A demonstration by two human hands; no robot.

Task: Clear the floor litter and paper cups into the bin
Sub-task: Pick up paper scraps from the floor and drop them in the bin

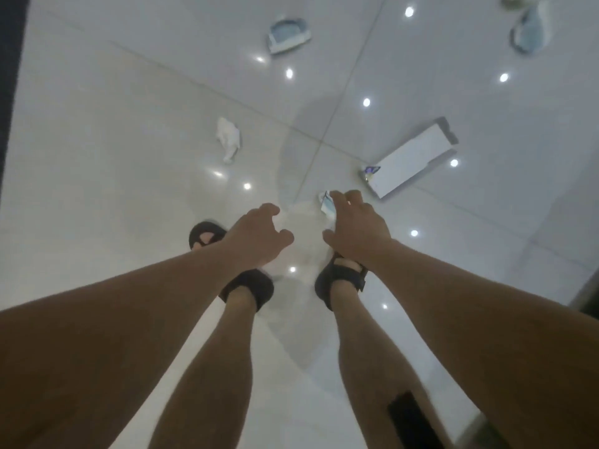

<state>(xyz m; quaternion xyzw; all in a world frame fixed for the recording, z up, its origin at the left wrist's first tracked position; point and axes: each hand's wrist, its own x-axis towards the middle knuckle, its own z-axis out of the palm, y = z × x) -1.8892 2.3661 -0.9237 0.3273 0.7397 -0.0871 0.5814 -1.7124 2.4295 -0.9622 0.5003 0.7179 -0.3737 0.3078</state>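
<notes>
I look straight down at a glossy white tiled floor [129, 157]. My left hand [259, 234] and my right hand [356, 228] both reach down side by side above my sandalled feet, fingers loosely curled, holding nothing. A blurred white scrap [299, 215] lies between the two hands. A small white-and-blue wrapper [326, 204] lies at the fingertips of my right hand; contact is unclear. Farther off are a crumpled white tissue [228, 140], a flattened pale blue paper cup [288, 34] and another crushed cup [531, 30]. No bin is in view.
A flat white cardboard box [411, 160] lies to the right, with a small shiny wrapper [369, 171] at its near end. A dark vertical edge [11, 76] runs along the left side. Ceiling lights reflect as bright dots on the tiles.
</notes>
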